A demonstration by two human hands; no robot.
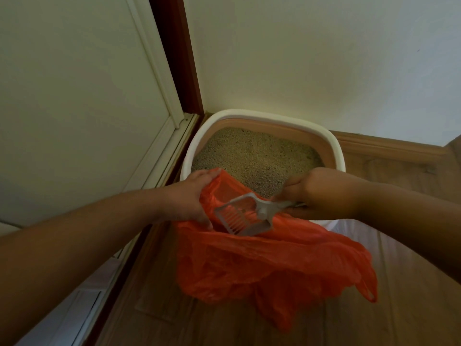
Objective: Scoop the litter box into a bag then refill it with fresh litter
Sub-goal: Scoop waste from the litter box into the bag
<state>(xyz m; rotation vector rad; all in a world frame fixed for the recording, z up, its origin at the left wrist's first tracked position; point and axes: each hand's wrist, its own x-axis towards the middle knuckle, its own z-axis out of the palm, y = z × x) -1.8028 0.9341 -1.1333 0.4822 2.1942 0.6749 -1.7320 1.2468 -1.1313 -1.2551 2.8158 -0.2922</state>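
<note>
Both forearms reach in from the bottom corners, and between them hangs a thin, crinkled orange plastic bag (269, 260), sagging low over the brown wood-plank floor (159, 308).

At the bag's upper left, the left hand (192, 198) grips its rim, fingers curled over the edge and thumb down the outside, holding the mouth open. Just right of that hand, a pale grey slotted plastic litter scoop (243, 216) sits tilted with its head dipped inside the bag's mouth; orange shows through its slots, and no clumps can be made out in it. Its handle runs up and right into the right hand (316, 193), whose fingers are closed around it.

Beyond both hands, directly past the knuckles, stands a white-rimmed rectangular litter box with tan inner walls (249, 114), pushed into the corner. Beige granular litter (254, 156) covers its bottom. The bag's raised edge overlaps the box's near rim.

Left of the left hand rises a cream panelled door (82, 96) with a dark red-brown frame (179, 53). Behind the box a cream wall (311, 58) meets a wooden skirting board (389, 146), off beyond the right hand.
</note>
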